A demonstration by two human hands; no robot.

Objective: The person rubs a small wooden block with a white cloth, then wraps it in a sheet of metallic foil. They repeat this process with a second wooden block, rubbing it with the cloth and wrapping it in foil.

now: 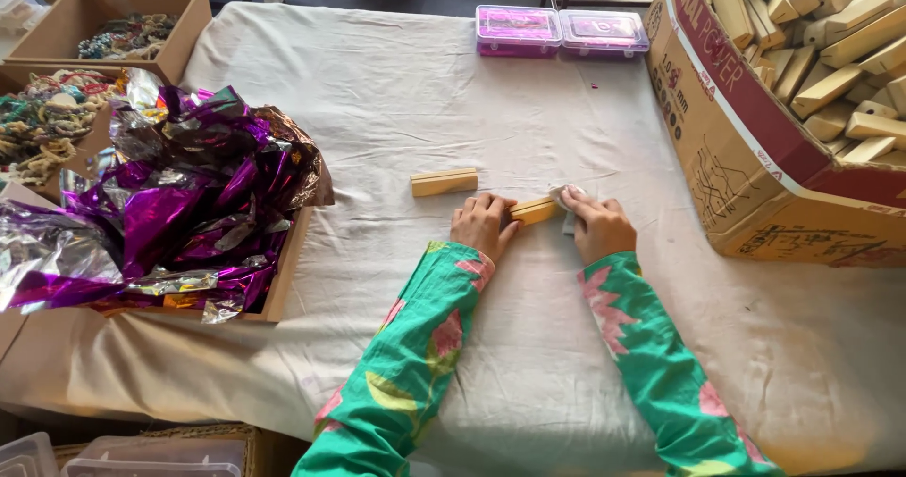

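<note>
now the left hand (483, 224) pins the wooden block (534, 211) mid-surface while the right hand (598, 224) grips a pale cloth (566, 195) against its end; best keep it flat.

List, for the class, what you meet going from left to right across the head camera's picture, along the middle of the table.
Box of purple foil → loose wooden block → left hand → held wooden block → right hand → large cardboard box of wooden blocks.
</note>
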